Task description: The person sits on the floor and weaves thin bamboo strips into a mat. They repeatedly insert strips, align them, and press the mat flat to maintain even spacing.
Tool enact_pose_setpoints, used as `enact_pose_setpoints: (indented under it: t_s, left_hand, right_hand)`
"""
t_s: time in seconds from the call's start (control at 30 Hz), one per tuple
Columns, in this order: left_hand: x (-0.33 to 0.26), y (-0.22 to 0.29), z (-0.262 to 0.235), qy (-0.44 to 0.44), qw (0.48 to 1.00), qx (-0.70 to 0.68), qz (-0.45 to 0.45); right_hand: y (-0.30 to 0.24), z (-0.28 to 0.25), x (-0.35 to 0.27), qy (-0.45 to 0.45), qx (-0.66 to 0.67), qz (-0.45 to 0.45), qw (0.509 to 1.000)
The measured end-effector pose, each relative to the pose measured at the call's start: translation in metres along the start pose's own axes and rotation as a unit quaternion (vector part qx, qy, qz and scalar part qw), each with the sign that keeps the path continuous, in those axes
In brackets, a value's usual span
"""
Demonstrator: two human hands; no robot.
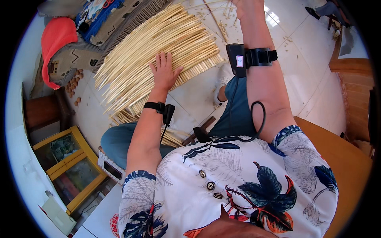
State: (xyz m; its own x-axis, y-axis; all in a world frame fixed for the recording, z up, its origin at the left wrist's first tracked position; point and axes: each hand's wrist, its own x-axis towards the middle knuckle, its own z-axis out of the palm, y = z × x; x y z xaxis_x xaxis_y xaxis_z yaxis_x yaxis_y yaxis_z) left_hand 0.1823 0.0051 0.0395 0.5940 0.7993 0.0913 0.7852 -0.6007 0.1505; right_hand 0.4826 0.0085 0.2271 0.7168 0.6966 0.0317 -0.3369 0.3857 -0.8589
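A mat (158, 51) of pale reed strips is being held flat on the tiled floor (301, 71), left of centre and just beyond the knees. The left hand (164, 73) is being pressed open, fingers spread, on its near edge. The right hand (247, 7) is being stretched to the far side (cut off by the rim, so its grip cannot be told). The strips would best be kept parallel under steady, even pressure.

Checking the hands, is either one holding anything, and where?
Left hand lies flat on the reed mat, no grip. Right hand is cut off, unclear.
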Motion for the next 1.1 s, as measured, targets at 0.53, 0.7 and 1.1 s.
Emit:
enact_pose_setpoints:
  t_s: [0.53,0.7,1.1]
  left_hand:
    - [0.0,0.005,0.018,0.036,0.999,0.008,-0.004]
    - [-0.01,0.011,0.022,0.038,0.999,0.022,-0.008]
    - [-0.01,0.016,0.013,0.021,0.999,0.028,-0.023]
  right_hand:
    - [-0.031,-0.025,0.026,0.043,0.089,0.018,0.995]
    - [-0.03,-0.046,0.035,0.022,0.153,0.041,0.987]
    - [-0.024,-0.031,0.025,0.02,0.161,0.069,0.984]
